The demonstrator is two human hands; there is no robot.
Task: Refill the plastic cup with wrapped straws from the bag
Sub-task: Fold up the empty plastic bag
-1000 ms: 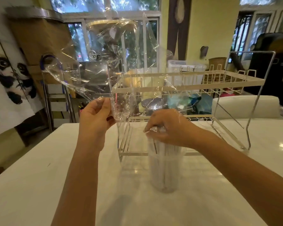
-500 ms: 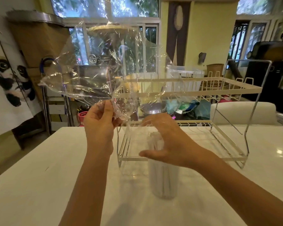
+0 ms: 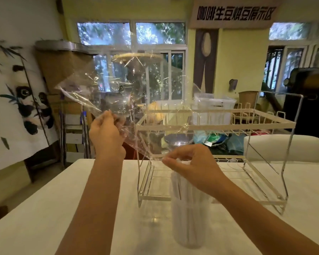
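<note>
While my left hand (image 3: 107,133) is pinching the clear bag (image 3: 129,100) shut-fisted, lifting it higher than a moment ago, my right hand (image 3: 190,164) is loosening above the straws (image 3: 184,190), fingers curled but gripping nothing. The bag is looking empty, so the plastic cup (image 3: 189,223) is apparently refilled. It is standing on the white table (image 3: 44,208), before a wire rack (image 3: 215,126) and windows (image 3: 133,34).

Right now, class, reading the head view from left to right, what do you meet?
Panda painting → left hand holding the clear bag → right hand above the plastic cup of wrapped straws → right end of the wire rack.
</note>
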